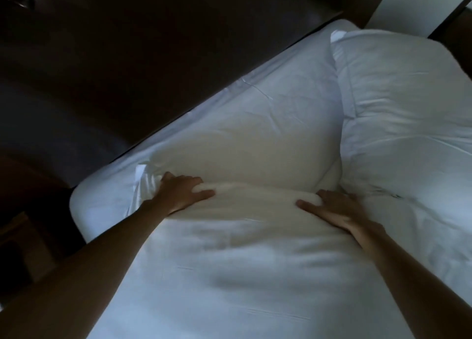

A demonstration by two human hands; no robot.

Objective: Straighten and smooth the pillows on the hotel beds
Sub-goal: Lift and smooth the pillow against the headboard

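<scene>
Two bare arms reach forward over the white duvet (229,274), and both hands lie palm-down with fingers spread on the near edge of the near pillow (242,139): the left hand (178,193) by its left corner, the right hand (334,208) near its right end. This white pillow lies across the head of the bed, touching a second pillow (398,103) on its right. Beyond both stands the dark headboard (153,44).
</scene>
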